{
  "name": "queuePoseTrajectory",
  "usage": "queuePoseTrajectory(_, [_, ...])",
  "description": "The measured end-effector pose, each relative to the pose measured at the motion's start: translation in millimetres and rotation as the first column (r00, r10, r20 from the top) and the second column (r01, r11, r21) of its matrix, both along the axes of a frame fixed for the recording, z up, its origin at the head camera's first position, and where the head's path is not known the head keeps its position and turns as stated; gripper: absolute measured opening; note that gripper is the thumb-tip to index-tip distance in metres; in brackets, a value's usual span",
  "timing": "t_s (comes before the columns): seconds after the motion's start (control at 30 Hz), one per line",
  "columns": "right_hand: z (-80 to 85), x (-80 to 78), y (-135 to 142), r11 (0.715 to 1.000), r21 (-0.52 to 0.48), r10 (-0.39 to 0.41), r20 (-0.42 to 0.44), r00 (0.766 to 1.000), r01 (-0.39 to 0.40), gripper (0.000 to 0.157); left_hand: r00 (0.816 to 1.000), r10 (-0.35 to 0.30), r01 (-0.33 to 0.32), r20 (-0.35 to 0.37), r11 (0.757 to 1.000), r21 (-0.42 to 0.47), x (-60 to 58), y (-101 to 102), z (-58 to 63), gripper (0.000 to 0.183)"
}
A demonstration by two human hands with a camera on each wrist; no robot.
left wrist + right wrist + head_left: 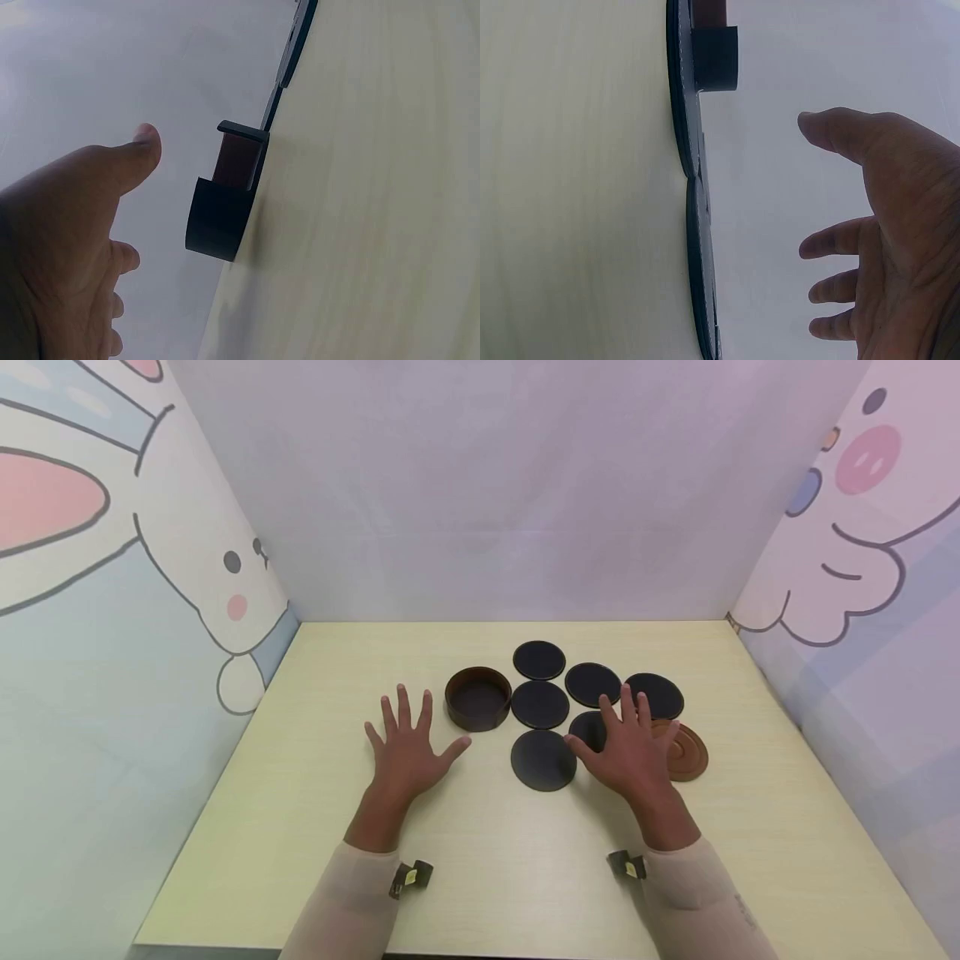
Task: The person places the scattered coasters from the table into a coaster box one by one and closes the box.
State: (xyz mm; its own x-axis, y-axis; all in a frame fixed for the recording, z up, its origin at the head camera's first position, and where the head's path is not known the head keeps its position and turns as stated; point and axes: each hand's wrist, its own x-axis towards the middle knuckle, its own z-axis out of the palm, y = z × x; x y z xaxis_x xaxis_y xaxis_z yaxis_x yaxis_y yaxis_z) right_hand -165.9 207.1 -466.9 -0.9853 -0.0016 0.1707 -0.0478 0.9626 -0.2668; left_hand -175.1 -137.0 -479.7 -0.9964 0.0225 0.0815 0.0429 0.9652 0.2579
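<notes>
A round dark holder (478,720) with a brown inside stands on the table; the left wrist view shows a notch in its wall (217,221). To its right lie several flat black round coasters, among them a front one (543,764), a middle one (540,704) and a back one (539,660). A brown coaster (692,756) with ring marks lies at the right, partly hidden by my right hand (633,756). That hand hovers above the coasters, fingers spread, holding nothing. My left hand (408,762) is likewise spread, left of the holder and apart from it.
The pale wooden table (300,827) meets a plain back wall (480,510). Side walls printed with cartoon animals, a rabbit (195,543) at left, enclose it. Each wrist wears a small camera, one (411,877) on the left and one (627,865) on the right.
</notes>
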Motion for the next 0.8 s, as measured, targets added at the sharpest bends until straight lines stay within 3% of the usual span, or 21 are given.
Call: queuePoseTrajectory(0.8, [4.0, 1.7, -0.3, 1.0, -0.006, -0.001, 0.019, 1.0, 0.001, 0.099, 1.0, -0.004, 0.004, 0.01, 1.0, 0.001, -2.1, 0.5, -1.3, 0.107])
